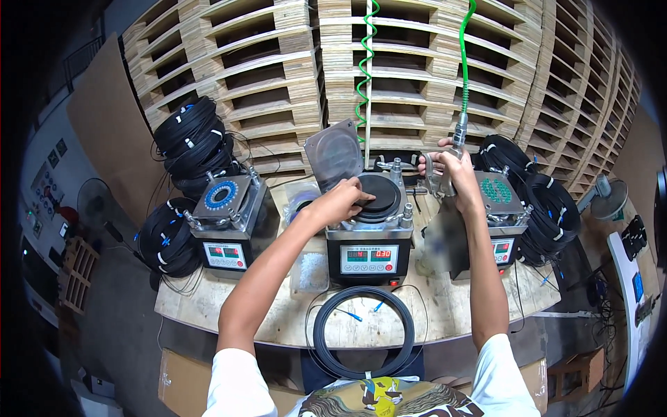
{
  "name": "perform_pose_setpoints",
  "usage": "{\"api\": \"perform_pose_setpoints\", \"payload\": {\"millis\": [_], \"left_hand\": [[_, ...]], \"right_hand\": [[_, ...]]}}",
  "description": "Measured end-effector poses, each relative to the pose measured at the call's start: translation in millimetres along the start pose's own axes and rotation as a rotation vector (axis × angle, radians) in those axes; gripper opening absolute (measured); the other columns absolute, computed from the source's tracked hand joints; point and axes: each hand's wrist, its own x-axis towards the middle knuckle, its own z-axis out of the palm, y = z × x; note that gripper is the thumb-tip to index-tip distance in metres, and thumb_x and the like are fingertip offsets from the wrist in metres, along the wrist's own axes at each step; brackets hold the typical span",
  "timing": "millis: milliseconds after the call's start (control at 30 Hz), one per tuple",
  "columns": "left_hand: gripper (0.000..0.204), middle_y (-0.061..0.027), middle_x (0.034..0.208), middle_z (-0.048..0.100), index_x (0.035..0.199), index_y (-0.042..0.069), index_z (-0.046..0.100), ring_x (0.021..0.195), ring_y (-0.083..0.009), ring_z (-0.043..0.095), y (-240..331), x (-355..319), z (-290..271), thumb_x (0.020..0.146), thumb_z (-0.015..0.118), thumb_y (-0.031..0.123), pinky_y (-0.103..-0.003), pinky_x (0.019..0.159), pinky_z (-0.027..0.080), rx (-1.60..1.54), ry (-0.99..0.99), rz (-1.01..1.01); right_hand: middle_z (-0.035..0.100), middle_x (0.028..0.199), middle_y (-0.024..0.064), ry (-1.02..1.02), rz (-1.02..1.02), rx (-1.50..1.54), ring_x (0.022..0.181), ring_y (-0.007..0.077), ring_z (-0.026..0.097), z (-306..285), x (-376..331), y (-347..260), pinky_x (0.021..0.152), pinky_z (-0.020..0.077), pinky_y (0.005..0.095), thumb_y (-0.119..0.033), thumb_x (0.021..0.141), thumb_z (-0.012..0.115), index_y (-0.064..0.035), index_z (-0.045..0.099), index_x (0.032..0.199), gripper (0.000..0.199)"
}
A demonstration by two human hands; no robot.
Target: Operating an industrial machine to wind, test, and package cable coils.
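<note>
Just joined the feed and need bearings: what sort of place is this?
Most likely a factory workbench for cable polishing: stacked wooden pallets behind, three benchtop machines with digital panels, and black cable coils around the wooden table.

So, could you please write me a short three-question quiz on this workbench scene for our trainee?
1. True or false: the left hand rests on the round black disc of the middle grey machine.
2. What does the right hand grip?
A. metal air nozzle on a green coiled hose
B. screwdriver
C. brush
3. What lies on the wooden table nearest the person?

Key: 1 true; 2 A; 3 a coil of black cable.
</note>
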Motion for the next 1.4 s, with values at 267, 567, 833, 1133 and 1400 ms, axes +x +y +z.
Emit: {"api": "perform_pose_setpoints", "payload": {"millis": [267, 567, 833, 1133, 1400], "left_hand": [[0.043, -0.0161, 0.123, 0.055, 0.131, 0.010, 0.065, 0.118, -0.0327, 0.052, -4, 3, 3, 0.090, 0.071, 0.022, -0.039, 0.105, 0.042, -0.046, -0.074, -0.053], [0.030, -0.0161, 0.108, 0.065, 0.116, 0.005, 0.073, 0.101, -0.0306, 0.062, -6, 2, -6, 0.092, 0.069, 0.023, -0.038, 0.092, 0.050, -0.243, 0.027, -0.027], [0.032, -0.0087, 0.093, 0.067, 0.118, -0.001, 0.065, 0.083, -0.0137, 0.061, -45, -30, 27, 0.092, 0.069, 0.018, -0.030, 0.073, 0.050, -0.453, 1.060, -0.465], [0.025, -0.0074, 0.080, 0.071, 0.100, -0.007, 0.067, 0.074, -0.0078, 0.058, -93, -25, 57, 0.092, 0.070, 0.017, -0.030, 0.068, 0.049, -0.615, 0.806, -0.506], [0.027, -0.0060, 0.075, 0.069, 0.095, -0.007, 0.069, 0.069, -0.0078, 0.056, -92, -21, 64, 0.092, 0.070, 0.019, -0.030, 0.065, 0.047, -0.672, 0.729, -0.544]], "right_hand": [[0.068, 0.099, 0.0218, -0.028, 0.030, 0.013, 0.086, 0.0260, 0.072, 5, -1, -13, 0.076, 0.0614, 0.0372, -0.009, 0.094, 0.050, -0.0068, 0.040, 0.123, 0.031], [0.071, 0.092, 0.0114, -0.126, 0.001, -0.149, 0.079, 0.0161, 0.068, 5, 47, 3, 0.072, 0.0546, 0.0314, -0.021, 0.096, 0.057, -0.0059, 0.053, 0.112, 0.022], [0.060, 0.069, 0.0014, -0.226, -0.036, -0.949, 0.067, 0.0112, 0.056, 21, 186, 21, 0.060, 0.0459, 0.0310, -0.049, 0.087, 0.073, -0.0050, 0.062, 0.080, 0.046], [0.061, 0.066, 0.0065, -0.128, -0.193, -1.054, 0.061, 0.0160, 0.056, 27, 282, 88, 0.058, 0.0467, 0.0357, -0.040, 0.074, 0.088, 0.0003, 0.064, 0.079, 0.047], [0.072, 0.089, 0.0183, -0.080, -0.111, -0.912, 0.086, 0.0298, 0.071, 21, 284, 113, 0.078, 0.0544, 0.0412, -0.027, 0.071, 0.088, 0.0010, 0.065, 0.101, 0.047]]}}
